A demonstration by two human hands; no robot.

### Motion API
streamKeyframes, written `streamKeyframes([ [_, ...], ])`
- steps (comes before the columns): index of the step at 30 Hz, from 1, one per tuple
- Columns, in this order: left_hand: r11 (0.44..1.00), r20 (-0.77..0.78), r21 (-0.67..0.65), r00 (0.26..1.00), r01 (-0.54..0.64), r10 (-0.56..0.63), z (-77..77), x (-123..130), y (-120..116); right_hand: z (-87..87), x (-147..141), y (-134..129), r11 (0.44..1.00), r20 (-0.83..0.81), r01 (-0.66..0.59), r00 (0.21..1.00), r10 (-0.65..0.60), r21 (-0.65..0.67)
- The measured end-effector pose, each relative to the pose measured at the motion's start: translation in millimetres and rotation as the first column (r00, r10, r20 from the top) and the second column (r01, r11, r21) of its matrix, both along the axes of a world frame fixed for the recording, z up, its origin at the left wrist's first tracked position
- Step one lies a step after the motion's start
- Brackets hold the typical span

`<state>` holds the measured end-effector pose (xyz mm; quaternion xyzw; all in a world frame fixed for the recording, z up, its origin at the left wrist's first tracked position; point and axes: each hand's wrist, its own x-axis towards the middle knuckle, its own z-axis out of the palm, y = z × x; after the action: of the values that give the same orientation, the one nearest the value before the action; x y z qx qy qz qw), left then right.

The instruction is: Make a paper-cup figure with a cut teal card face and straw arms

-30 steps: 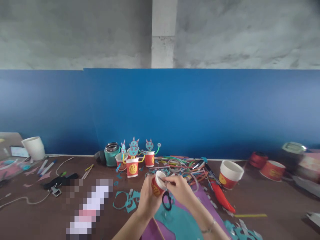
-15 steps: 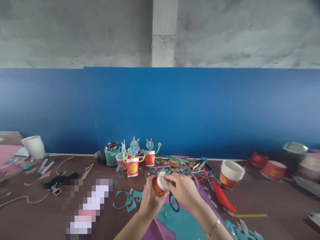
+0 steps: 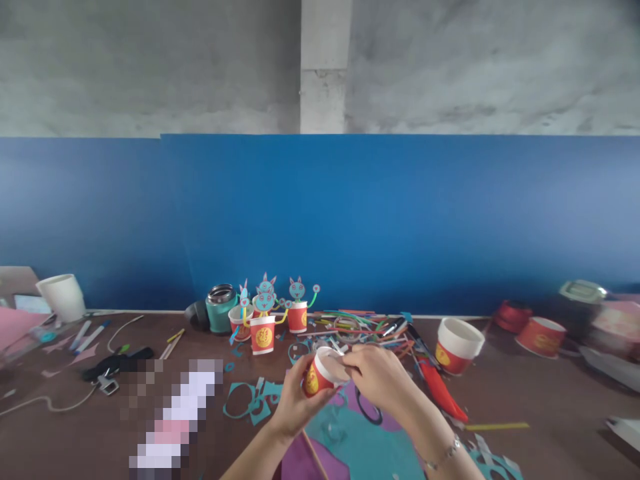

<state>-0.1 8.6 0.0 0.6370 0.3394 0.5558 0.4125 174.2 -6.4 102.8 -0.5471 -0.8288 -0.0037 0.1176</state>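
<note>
My left hand (image 3: 295, 400) is wrapped round a red and white paper cup (image 3: 320, 373) with a gold emblem, its mouth tilted to the right. At the cup's rim is my right hand (image 3: 375, 377), its fingers pinched together; what they grip is hidden. Below the hands lie a teal sheet (image 3: 370, 447) and a purple sheet (image 3: 300, 460). A black scissor handle (image 3: 369, 408) shows beneath my right hand. Several decorated cups (image 3: 263, 333) with teal cat faces and pipe-cleaner arms stand behind, to the left.
A pile of pipe cleaners (image 3: 360, 327) lies at the back. To the right are stacked paper cups (image 3: 457, 343), a red pouch-like object (image 3: 443, 390) and a yellow strip (image 3: 497, 426). Teal paper scraps (image 3: 240, 400) lie left of my hands; a teal jar (image 3: 221, 310) stands behind them.
My right hand has shifted slightly right and its wrist has turned at the cup's rim. The cup has turned in my left hand, showing more of its emblem. The view has shifted slightly.
</note>
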Motion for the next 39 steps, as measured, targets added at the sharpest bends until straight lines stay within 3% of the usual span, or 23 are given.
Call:
streamKeyframes([
  [4,0.991,0.077,-0.065,0.990,0.119,-0.114,3.9,-0.5,-1.8,2.8,-1.7,-2.3,1.000,0.012,-0.001,1.000,0.001,-0.008],
  [7,0.989,0.115,-0.076,0.986,0.126,-0.117,5.9,-2.4,-1.4,4.1,-3.2,-3.7,0.999,0.005,0.000,1.000,0.000,-0.037],
  [11,0.997,0.099,-0.077,0.995,0.008,0.000,4.3,-3.7,2.8,5.4,3.1,-4.9,0.991,-0.075,0.040,0.996,-0.050,-0.130],
  [16,0.960,0.119,-0.129,0.958,-0.247,0.262,0.1,-5.2,10.2,-0.6,19.5,0.1,0.968,-0.167,0.084,0.978,-0.126,-0.237],
  [20,0.948,0.252,-0.170,0.918,-0.270,0.307,-2.0,-6.2,12.9,-14.1,15.3,6.2,0.950,-0.004,0.137,0.990,-0.144,-0.280],
  [25,0.937,0.314,-0.235,0.892,-0.260,0.326,-2.7,-6.7,13.7,-25.7,-11.5,4.3,0.939,0.118,0.197,0.978,-0.170,-0.282],
  [32,0.930,0.366,-0.269,0.866,-0.252,0.340,-6.9,-8.9,18.0,-39.9,-61.2,-30.5,0.887,0.065,-0.090,0.989,0.134,-0.452],
  [36,0.928,0.283,-0.231,0.893,-0.291,0.351,-2.2,-9.3,17.1,-42.2,-73.0,-39.8,0.889,0.091,-0.094,0.985,0.150,-0.448],
  [39,0.894,0.207,-0.187,0.874,-0.407,0.440,0.6,-9.3,16.5,-37.7,-56.2,-34.6,0.886,-0.027,-0.138,0.990,0.141,-0.443],
])
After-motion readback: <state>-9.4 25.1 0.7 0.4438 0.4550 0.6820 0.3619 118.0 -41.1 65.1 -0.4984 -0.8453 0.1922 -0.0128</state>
